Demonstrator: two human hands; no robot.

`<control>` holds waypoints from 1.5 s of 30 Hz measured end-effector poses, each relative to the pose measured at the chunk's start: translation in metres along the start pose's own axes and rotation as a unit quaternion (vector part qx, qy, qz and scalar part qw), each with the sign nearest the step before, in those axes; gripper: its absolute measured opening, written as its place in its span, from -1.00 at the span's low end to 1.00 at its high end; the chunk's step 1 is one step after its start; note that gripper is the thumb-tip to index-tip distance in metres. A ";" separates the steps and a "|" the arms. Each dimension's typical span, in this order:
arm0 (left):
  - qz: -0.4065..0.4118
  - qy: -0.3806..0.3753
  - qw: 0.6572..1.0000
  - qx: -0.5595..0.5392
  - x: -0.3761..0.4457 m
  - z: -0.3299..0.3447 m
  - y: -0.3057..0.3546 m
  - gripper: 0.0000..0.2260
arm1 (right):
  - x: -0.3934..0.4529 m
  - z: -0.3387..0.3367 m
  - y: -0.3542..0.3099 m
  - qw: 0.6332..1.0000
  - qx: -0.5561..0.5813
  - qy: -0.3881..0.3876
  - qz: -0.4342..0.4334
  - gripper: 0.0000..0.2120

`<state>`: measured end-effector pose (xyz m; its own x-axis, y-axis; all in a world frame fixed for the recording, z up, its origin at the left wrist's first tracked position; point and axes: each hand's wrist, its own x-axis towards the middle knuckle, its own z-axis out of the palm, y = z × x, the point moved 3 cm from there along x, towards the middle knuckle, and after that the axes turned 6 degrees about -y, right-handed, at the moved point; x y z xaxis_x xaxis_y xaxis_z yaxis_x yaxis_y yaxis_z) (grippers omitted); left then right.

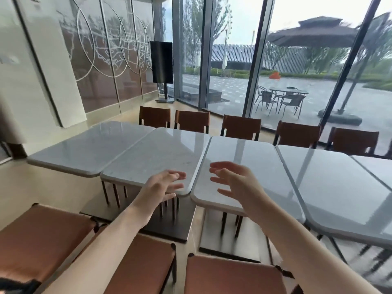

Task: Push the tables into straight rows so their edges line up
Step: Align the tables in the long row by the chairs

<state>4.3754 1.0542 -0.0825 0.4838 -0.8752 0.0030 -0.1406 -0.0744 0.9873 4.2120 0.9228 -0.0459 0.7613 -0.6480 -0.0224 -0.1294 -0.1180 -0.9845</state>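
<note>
Several white marble-topped tables stand side by side in a row. The leftmost table point(89, 145) sits a little further back than the second table point(157, 153), so their near edges form a step. The third table point(250, 166) juts nearer to me than the second. A fourth table point(339, 187) follows on the right. My left hand point(163, 185) hovers with loosely spread fingers over the near right corner of the second table. My right hand point(235, 183) hovers, fingers spread, above the near left part of the third table. Neither hand holds anything.
Brown chairs point(192, 120) line the far side of the tables. Brown cushioned seats point(42, 234) stand close in front of me on the near side. Dark table bases point(167, 225) rest on the floor. Glass walls lie beyond, and a black screen point(161, 62) stands at the back.
</note>
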 end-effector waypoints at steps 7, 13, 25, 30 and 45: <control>0.024 0.019 0.992 0.125 -0.104 -0.069 0.102 -0.76 | -0.080 0.022 -0.097 0.999 -0.016 -0.027 -0.033 -0.81; 0.032 0.048 0.982 0.178 -0.155 -0.131 0.137 -0.79 | -0.094 0.072 -0.137 0.997 0.000 -0.058 -0.055 -0.82; 0.010 0.071 0.974 0.216 -0.214 -0.324 0.132 -0.79 | -0.053 0.259 -0.186 0.992 0.087 -0.059 -0.066 -0.82; -0.006 0.063 0.976 0.207 -0.213 -0.400 0.099 -0.79 | -0.026 0.330 -0.184 0.992 0.094 -0.052 -0.071 -0.82; -0.111 -0.034 0.978 0.175 -0.107 -0.434 -0.018 -0.86 | 0.065 0.328 -0.048 0.985 0.111 0.072 0.110 -0.81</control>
<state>4.7012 1.3562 -0.0320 0.4796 -0.8478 -0.2263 -0.3312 -0.4138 0.8480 4.4760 1.1337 -0.0571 0.6305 -0.7412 -0.2306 -0.1271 0.1945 -0.9726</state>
